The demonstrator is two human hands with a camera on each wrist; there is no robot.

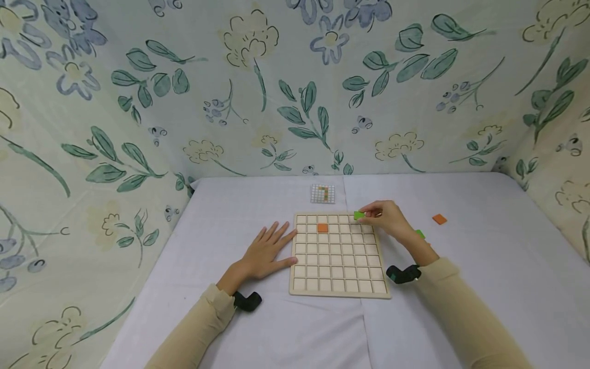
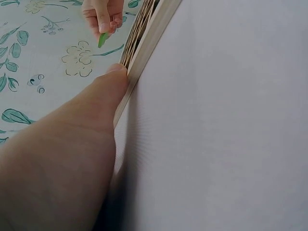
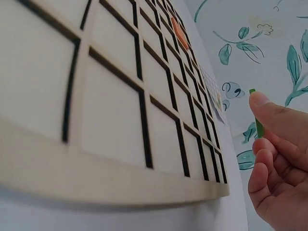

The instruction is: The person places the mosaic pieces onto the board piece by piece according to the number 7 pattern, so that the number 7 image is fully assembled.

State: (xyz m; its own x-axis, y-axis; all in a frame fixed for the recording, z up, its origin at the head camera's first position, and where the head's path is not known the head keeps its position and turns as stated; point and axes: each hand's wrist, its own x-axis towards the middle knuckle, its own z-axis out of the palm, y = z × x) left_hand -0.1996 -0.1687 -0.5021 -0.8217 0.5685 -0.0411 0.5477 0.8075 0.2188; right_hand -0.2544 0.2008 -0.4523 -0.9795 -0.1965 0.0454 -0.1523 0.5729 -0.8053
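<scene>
A wooden grid board [image 1: 341,294] lies flat on the table, with an orange square tile [image 1: 322,228] in one cell of its second row from the back. Spread fingers of my left hand [image 1: 266,254] rest at the board's left edge; in the left wrist view its thumb [image 2: 113,79] touches the rim. My right hand [image 1: 391,221] pinches a green square tile [image 1: 358,216] between thumb and fingers over the board's back right corner. In the right wrist view this green tile [image 3: 260,126] is seen edge-on, held above the grid.
Behind the board lies a small card [image 1: 322,193] printed with a grid and a coloured pattern. To the right is a loose orange tile [image 1: 440,219]. Another green tile [image 1: 420,233] is partly hidden by my right wrist. A floral cloth [image 1: 249,128] hangs behind the white-covered table.
</scene>
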